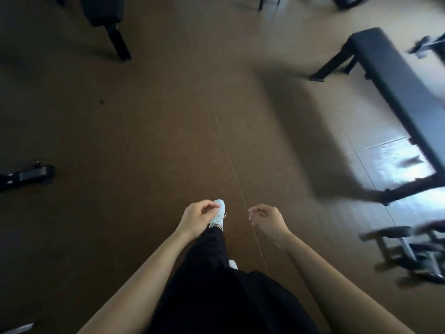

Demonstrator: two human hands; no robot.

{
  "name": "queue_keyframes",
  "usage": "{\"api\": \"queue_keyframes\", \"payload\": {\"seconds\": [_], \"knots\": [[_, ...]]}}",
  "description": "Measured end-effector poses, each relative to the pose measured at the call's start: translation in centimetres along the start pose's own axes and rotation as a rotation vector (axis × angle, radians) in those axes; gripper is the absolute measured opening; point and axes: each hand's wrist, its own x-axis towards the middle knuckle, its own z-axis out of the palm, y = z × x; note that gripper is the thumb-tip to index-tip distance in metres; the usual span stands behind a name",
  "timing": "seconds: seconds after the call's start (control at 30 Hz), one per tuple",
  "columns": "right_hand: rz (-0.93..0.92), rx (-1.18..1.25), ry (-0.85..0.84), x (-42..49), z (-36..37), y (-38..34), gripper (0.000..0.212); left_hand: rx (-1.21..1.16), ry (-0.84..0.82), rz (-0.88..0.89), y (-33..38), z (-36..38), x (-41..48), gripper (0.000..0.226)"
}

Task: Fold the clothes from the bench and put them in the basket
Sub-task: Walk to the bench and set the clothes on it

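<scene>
Both hands hang low in mid-frame: the left hand [196, 216] and the right hand [267, 220], fingers [209, 208] loosely curled, gripping nothing. At the upper right stands the black padded bench [395, 78], blurred, on the floor [144, 141]. Dumbbells [407, 251] lie at the lower right; a white shoe [219, 213] shows beside the left hand

The left hand [196, 216] and right hand [267, 221] hover loosely curled, holding nothing (the bench [397, 85] stands far right).

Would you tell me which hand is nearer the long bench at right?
Right. The right hand is below-left of the bench, not touching; the left hand is farther left.
</scene>
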Motion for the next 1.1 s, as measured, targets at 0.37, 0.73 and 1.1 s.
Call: {"api": "queue_keyframes", "payload": {"seconds": [0.37, 0.73, 1.1], "knots": [[0.026, 0.038, 0.118, 13.3, -8.9, -13.1, 0.018, 0.135, -0.187, 0.124, 13.5, -6.7, 20.7, 0.016], [0.059, 0.122, 0.11, 30.5, -18.6, -22.7, 0.016, 0.178, -0.187, 0.063, 27.5, -9.0, 40.9, 0.016], [-0.024, -0.024, 0.047, 49.7, -34.0, -37.2, 0.015, 0.083, -0.128, -0.03, 40.7, -12.6, 59.6, 0.013]]}}
